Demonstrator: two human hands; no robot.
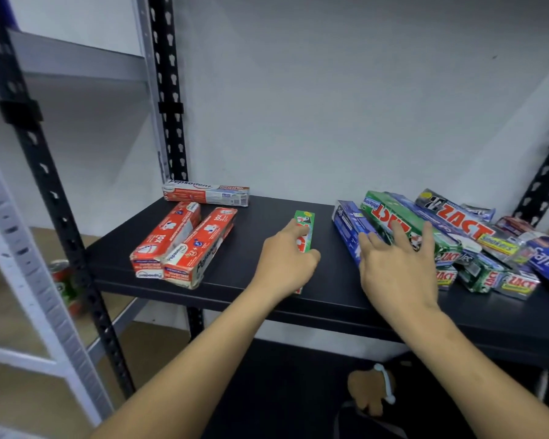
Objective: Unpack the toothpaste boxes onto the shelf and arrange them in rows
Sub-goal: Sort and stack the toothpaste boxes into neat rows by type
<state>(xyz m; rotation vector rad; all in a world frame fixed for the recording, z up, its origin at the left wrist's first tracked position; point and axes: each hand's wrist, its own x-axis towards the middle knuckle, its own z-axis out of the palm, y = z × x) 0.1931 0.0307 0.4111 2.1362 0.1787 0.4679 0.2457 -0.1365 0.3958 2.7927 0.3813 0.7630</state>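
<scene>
Black shelf [330,291], boxes in three groups.

Left group: 3 red boxes.
- back red box [205,194] lies crosswise against the wall
- left red box [167,239] and right red box [200,248] lie side by side and touching, with their short ends at the front edge, angled slightly right toward the back

Middle: 1 small green box [305,228], lying flat and lengthwise, well apart from both other groups. The left hand [284,263] covers its near half. Index finger runs along the left edge, thumb is curled in against the right edge, so the hand is clamped on the box. The box is down on the shelf, not lifted.

Right group: a loose pile [476,248] of boxes that overlap and point different ways. No rows. I count at least 8, but can't give an exact number because some are buried.
- 1 blue box [346,228] at the left end
- 1 large green box [389,217] leaning on it
- 1 long grey box [457,213] further back
- 3 short boxes along the front edge, ends toward the camera
- 1 blue pack [547,258] at the far right

Right hand [396,270]: fingers spread and straight, gripping nothing. Fingertips rest on the blue box and the large green box.

Off the shelf: 1 red and green can [62,282] sits lower left, behind the black upright [49,185]. A light grey rack [76,63] stands beside it on the left.
</scene>
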